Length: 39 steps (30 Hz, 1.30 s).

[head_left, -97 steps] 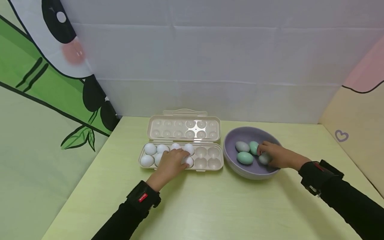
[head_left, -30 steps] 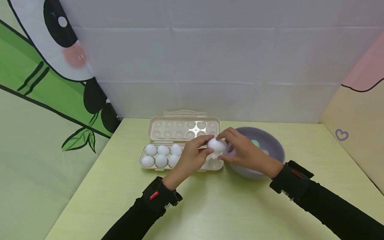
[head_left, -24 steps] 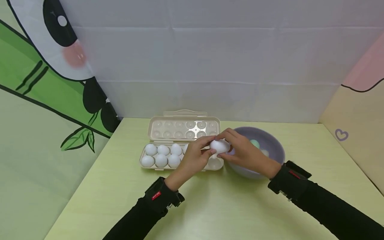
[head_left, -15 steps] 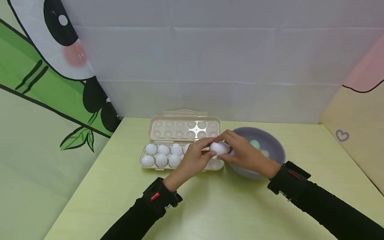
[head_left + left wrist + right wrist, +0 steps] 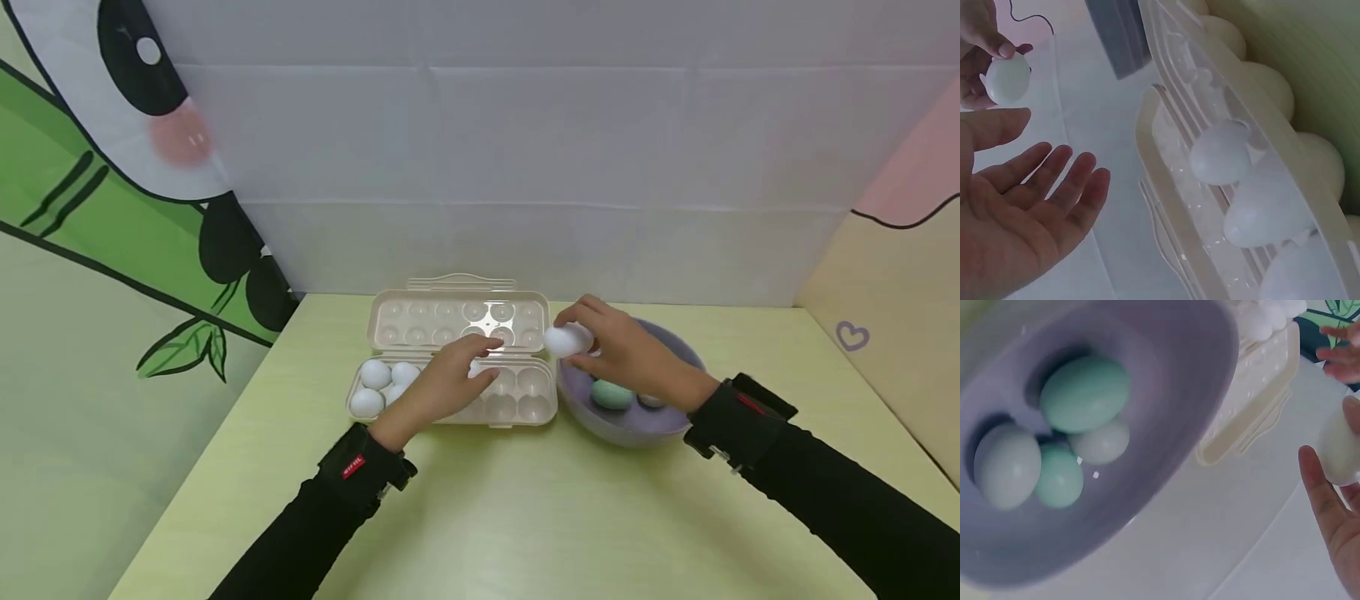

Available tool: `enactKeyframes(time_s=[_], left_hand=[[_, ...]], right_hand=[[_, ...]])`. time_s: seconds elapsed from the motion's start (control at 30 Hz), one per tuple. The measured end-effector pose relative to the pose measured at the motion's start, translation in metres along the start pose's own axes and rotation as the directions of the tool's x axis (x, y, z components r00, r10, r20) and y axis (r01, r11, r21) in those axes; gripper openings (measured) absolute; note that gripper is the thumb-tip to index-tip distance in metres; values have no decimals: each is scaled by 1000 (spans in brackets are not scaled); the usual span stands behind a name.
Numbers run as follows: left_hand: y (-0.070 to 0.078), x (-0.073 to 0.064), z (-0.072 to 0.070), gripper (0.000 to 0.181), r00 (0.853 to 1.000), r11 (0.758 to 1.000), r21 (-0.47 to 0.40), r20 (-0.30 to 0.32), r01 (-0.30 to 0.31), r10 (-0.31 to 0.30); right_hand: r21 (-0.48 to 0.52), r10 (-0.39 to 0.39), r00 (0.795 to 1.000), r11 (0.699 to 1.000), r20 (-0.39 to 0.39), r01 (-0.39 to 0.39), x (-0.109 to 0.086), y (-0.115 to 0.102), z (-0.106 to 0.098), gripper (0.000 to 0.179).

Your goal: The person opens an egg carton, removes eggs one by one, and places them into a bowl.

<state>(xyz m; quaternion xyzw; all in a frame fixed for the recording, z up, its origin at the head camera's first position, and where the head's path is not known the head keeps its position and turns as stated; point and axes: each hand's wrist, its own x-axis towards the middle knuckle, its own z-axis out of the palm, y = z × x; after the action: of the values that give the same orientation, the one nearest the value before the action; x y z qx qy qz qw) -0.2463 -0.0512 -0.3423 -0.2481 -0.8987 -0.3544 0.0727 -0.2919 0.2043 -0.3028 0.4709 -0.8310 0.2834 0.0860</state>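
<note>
My right hand (image 5: 626,354) pinches a white egg (image 5: 567,340) between fingers and thumb, above the left rim of the purple bowl (image 5: 630,435). In the right wrist view the bowl holds green eggs, one large green egg (image 5: 1085,394) among them, and pale grey eggs such as this grey egg (image 5: 1007,465). My left hand (image 5: 442,385), palm facing the right hand with fingers apart, hovers over the opened egg carton (image 5: 517,421) and holds nothing. White eggs (image 5: 367,403) fill the carton's left cups; the left hand covers part of them. The right cups are bare.
The carton's transparent-looking lid (image 5: 459,321) lies back behind it, near the white backdrop (image 5: 480,167). The bowl stands close to the carton's right end. The pale yellow table (image 5: 510,517) extends in front of both. Printed cloth walls (image 5: 885,275) stand at the sides.
The left hand went from the carton to gripping the white egg together with the right, then let go and drew back left. The right hand, earlier in the bowl, now carries the egg up and right.
</note>
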Motion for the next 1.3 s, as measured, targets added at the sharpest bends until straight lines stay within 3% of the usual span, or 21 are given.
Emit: enactKeyframes(time_s=[0.1, 0.23, 0.5, 0.7, 0.83, 1.1, 1.3], left_hand=[[-11, 2, -4, 36, 995, 994, 74, 52, 76, -80], [-25, 5, -4, 37, 978, 980, 121, 111, 160, -174], [-44, 4, 7, 38, 959, 957, 178, 131, 227, -252], [-49, 5, 14, 38, 960, 943, 254, 122, 217, -253], [-48, 7, 16, 38, 961, 937, 284, 122, 205, -248], [-44, 7, 18, 40, 949, 919, 313, 126, 238, -289], [-43, 8, 19, 41, 952, 915, 330, 118, 231, -283]], right_hand=[[-47, 28, 999, 999, 29, -27, 4, 11, -11, 40], [-115, 72, 992, 992, 103, -60, 11, 27, -23, 39], [-244, 176, 942, 964, 285, -107, 21, 51, -16, 38], [-301, 199, 916, 949, 349, -92, 21, 61, -3, 31], [-304, 208, 907, 948, 367, -95, 20, 67, 4, 31], [-302, 221, 903, 947, 369, -109, 12, 74, 14, 34], [-288, 258, 882, 946, 394, -148, 5, 78, 22, 35]])
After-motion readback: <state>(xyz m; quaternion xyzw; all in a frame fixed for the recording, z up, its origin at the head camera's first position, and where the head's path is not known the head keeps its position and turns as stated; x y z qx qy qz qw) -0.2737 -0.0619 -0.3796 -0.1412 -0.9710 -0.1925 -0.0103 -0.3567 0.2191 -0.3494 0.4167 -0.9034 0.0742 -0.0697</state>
